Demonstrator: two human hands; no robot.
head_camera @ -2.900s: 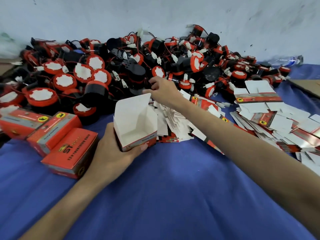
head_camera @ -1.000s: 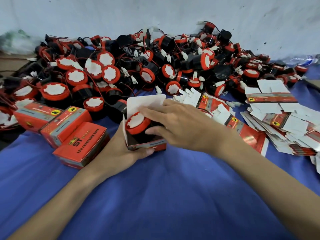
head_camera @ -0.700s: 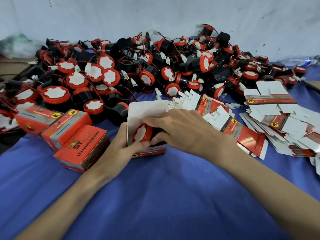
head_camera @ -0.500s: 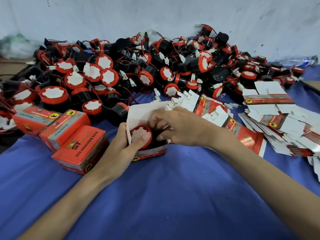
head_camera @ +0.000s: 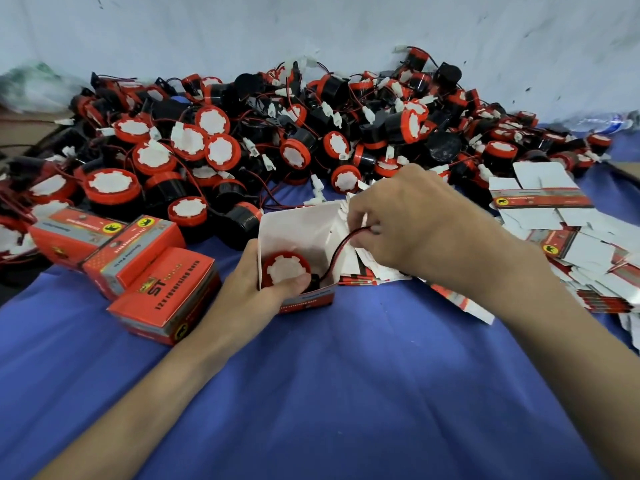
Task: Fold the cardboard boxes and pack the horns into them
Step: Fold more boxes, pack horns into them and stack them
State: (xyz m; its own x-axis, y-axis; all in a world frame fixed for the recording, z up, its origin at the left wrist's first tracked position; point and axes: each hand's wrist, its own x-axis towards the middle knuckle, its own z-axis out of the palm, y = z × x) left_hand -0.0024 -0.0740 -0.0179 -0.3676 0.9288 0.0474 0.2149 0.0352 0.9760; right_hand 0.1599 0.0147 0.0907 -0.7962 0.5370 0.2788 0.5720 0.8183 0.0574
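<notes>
An open cardboard box (head_camera: 304, 233), white inside and red outside, stands on the blue cloth at the centre. A red-faced black horn (head_camera: 284, 270) sits inside it. My left hand (head_camera: 249, 289) grips the box from the left, thumb pressing on the horn's red rim. My right hand (head_camera: 408, 223) hovers over the box's right side and pinches the horn's red and black wire (head_camera: 341, 244) above the opening.
A big heap of loose horns (head_camera: 277, 133) fills the back of the table. Three closed red boxes (head_camera: 138, 265) lie at the left. Flat unfolded box blanks (head_camera: 561, 230) are spread at the right. Bare blue cloth (head_camera: 329, 393) lies in front.
My right hand fetched a horn from the heap and set it in the box. It has since lifted off the horn and taken hold of its wire; my left thumb now holds the horn down.
</notes>
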